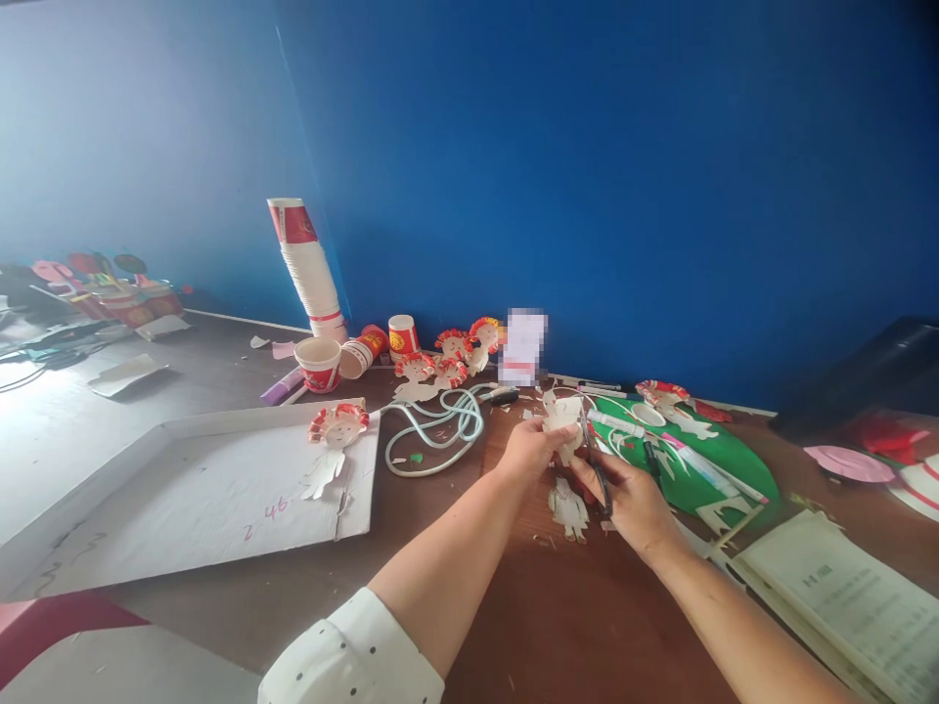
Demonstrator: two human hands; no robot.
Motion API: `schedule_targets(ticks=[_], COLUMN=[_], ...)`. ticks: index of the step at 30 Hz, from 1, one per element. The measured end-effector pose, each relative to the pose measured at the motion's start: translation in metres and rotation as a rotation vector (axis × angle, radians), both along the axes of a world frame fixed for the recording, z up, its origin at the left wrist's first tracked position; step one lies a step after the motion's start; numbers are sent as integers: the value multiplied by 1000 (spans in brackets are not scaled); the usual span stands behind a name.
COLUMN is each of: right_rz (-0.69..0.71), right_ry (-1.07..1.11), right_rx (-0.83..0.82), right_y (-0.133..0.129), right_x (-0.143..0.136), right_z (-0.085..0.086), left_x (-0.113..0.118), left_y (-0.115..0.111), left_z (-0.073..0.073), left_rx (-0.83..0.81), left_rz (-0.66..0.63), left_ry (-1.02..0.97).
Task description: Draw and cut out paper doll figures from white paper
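Your left forearm reaches up and inward from its dotted sleeve, and the fingers of your left hand [539,448] pinch the paper cutout [563,415] over the desk [558,616]. Your right hand [629,501] comes in from the lower right, fingers curled closed around the handles of the scissors [603,481]. Their long axis runs away from you, tips leaning slightly left beside the cutout, which also stretches mostly away from you. Pink handwriting on the cardboard tray [220,499] includes "46" (the print in your open book [843,587] is too blurred to read).
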State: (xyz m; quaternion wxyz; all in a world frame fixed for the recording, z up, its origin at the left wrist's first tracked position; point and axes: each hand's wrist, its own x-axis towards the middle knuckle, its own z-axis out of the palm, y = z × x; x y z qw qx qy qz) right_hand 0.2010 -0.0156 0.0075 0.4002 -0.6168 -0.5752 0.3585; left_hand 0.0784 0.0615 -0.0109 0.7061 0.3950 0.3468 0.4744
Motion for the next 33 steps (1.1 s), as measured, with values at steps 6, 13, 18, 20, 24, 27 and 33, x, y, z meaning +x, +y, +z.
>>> schedule_targets(ticks=[6, 13, 18, 20, 24, 27, 33], right_rz=[-13, 73, 79, 82, 101, 123, 132], right_ry=[79, 102, 99, 100, 107, 110, 146], right_rx=[-77, -170, -193, -196, -194, -196, -232], right_y=[0, -1, -2, -2, -1, -1, -2], right_x=[3, 6, 6, 6, 6, 7, 7], right_z=[7, 14, 18, 18, 17, 18, 17], left_x=[-8, -15, -16, -16, -19, -22, -24], left_y=[2, 8, 10, 8, 5, 5, 13], left_z=[6, 0, -2, 0, 7, 9, 0], left_rx=[30, 103, 42, 30, 51, 63, 101], left_rz=[16, -54, -109, -123, -117, -126, -149], left_ry=[-25, 23, -36, -38, 9, 66, 85])
